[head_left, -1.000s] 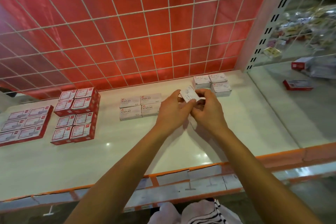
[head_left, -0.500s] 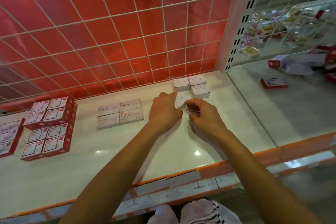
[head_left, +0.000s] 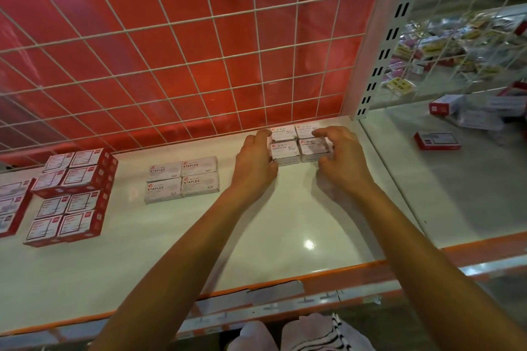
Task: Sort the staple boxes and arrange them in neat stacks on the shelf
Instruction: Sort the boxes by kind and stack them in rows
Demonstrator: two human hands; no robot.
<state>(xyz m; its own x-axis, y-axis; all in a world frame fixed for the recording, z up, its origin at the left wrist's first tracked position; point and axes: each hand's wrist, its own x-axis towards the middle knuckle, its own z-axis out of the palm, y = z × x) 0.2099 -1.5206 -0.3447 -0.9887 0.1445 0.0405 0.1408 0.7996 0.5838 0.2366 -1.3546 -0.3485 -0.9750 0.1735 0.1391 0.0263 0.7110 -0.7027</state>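
Both forearms are reaching over the orange front lip of the shelf (head_left: 256, 242). The left hand (head_left: 255, 164) is pressing nearly straight fingers flat against the left side of the white box block (head_left: 296, 147), open. The right hand (head_left: 340, 155) is arching over the block's right edge, open, with spread fingertips touching it. This block is sitting at the shelf's back right. The STAPLES boxes (head_left: 182, 179) are lying to the left and the red boxes (head_left: 74, 194) farther left. The wire grid (head_left: 185, 51) is standing behind them.
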